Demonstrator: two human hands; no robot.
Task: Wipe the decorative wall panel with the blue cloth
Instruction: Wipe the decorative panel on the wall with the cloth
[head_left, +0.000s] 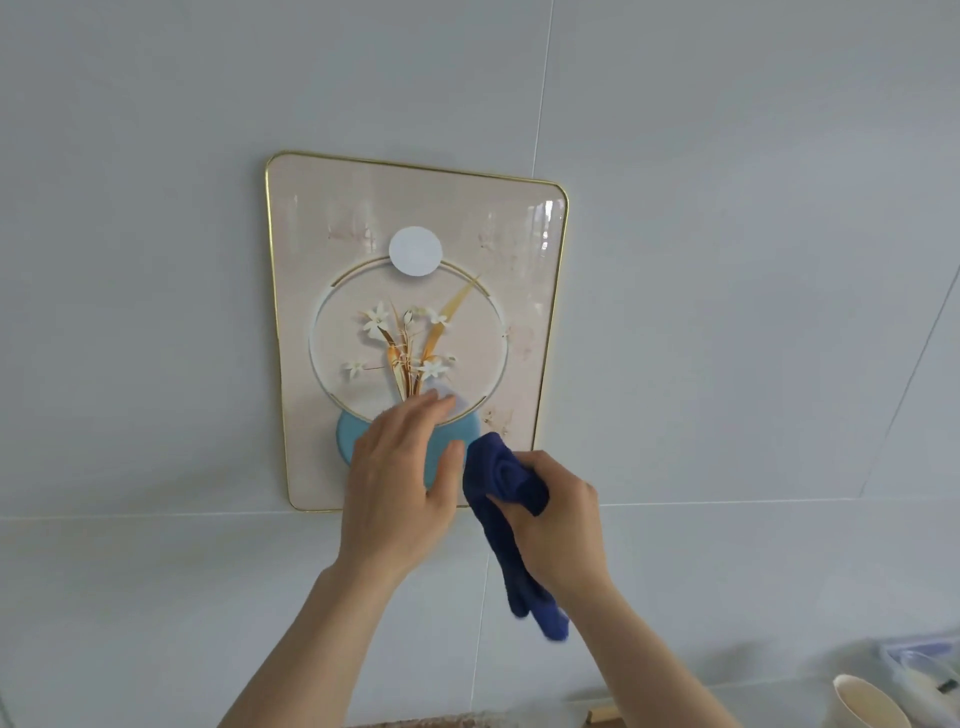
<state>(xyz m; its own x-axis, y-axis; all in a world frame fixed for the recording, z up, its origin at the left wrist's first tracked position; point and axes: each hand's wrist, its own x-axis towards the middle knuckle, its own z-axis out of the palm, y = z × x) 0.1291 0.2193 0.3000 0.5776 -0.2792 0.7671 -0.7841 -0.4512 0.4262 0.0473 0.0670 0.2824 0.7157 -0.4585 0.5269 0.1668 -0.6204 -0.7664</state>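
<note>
The decorative wall panel (332, 218) hangs on a white tiled wall; it is beige with a thin gold rim, a flower picture inside a ring, a white disc above and a teal disc below. My left hand (400, 478) lies flat against the panel's lower part, fingers together, covering part of the teal disc. My right hand (558, 525) is closed around the bunched dark blue cloth (501, 470), whose upper wad touches the panel's lower right area. One tail of the cloth hangs down below my wrist.
The white tiled wall (727, 312) surrounds the panel on all sides. At the bottom right stand a cream cup (865, 701) and a clear plastic item (919, 670). A brownish surface edge shows at the bottom centre.
</note>
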